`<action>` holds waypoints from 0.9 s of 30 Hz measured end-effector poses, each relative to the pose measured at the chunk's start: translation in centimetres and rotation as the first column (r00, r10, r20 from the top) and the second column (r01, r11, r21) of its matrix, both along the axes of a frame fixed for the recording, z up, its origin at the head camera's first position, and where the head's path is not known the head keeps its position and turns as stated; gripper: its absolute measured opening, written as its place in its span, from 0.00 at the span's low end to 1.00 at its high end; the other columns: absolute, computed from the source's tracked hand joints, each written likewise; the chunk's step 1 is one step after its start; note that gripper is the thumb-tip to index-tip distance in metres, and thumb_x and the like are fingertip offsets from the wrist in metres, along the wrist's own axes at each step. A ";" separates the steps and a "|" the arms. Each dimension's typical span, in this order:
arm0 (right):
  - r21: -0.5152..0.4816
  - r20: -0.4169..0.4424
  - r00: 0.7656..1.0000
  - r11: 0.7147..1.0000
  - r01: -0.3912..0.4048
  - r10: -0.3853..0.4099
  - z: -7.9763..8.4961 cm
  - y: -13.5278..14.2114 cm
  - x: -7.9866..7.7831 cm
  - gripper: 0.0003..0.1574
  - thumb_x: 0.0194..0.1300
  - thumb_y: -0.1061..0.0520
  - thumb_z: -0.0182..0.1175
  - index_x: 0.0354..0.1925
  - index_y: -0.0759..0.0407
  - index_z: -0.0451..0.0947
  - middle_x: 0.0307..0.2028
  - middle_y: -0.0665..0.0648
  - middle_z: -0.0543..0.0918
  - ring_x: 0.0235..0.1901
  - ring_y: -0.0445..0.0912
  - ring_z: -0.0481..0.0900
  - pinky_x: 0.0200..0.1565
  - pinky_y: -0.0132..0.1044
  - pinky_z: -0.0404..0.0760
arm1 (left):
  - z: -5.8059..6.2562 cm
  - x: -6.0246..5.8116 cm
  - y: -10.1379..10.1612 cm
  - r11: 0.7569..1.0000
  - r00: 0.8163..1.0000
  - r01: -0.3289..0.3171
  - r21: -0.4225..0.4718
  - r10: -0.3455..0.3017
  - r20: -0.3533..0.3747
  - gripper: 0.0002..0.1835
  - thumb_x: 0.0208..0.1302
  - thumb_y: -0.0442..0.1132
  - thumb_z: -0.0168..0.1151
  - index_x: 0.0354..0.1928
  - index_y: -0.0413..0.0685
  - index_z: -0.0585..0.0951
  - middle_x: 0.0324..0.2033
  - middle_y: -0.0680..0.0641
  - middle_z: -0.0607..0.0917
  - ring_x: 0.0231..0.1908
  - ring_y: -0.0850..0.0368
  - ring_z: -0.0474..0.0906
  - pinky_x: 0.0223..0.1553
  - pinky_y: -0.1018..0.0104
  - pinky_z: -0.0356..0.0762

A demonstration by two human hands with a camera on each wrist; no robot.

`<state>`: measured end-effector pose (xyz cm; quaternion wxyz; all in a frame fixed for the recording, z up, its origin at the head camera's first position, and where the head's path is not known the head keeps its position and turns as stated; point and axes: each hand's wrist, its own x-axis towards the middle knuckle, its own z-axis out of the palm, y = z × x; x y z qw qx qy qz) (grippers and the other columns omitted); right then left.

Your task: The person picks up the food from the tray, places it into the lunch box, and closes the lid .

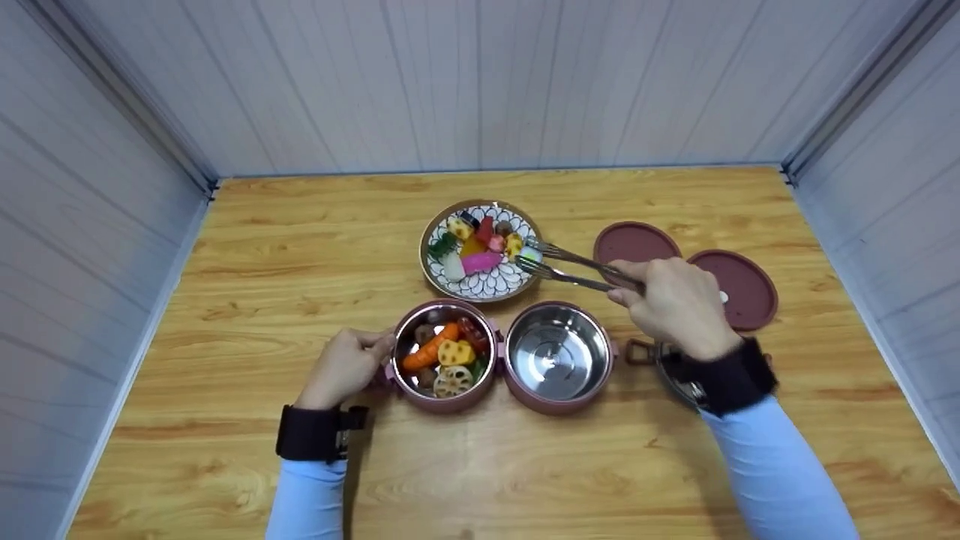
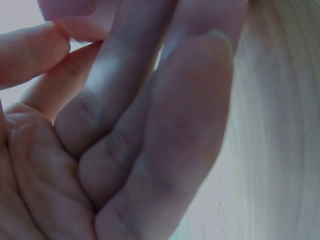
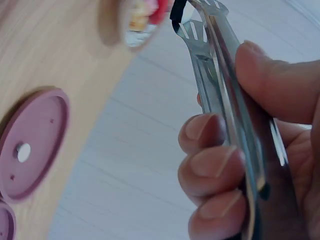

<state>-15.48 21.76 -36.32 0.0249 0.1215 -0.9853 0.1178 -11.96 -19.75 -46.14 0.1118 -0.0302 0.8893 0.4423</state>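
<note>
My right hand grips steel tongs, their tips at the right rim of a patterned plate. Between the tips sits a small whitish piece with a yellow-green spot. In the right wrist view, fingers and thumb close round the tongs' arms. My left hand holds the left side of a pink steel-lined container at its handle. Inside that container lie a carrot, a lotus root slice and other food pieces. A second pink container, its steel bottom bare, stands right beside it.
Several colourful food pieces lie on the plate, among them a magenta one. Two dark pink round lids rest at the right. Beneath my right wrist is a round item with a brown loop handle, partly hidden. Pale panel walls enclose the table.
</note>
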 end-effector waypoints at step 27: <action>0.050 -0.146 0.987 0.997 -0.054 0.061 -4.8 1.5 8.9 0.27 0.57 0.45 0.72 0.54 0.52 0.84 0.37 0.60 0.87 0.23 0.59 0.81 0.15 0.48 0.69 | 1.6 0.4 0.9 0.983 1.000 -0.024 -0.181 0.021 -0.022 0.16 0.71 0.47 0.58 0.53 0.50 0.85 0.37 0.44 0.86 0.37 0.47 0.80 0.44 0.52 0.73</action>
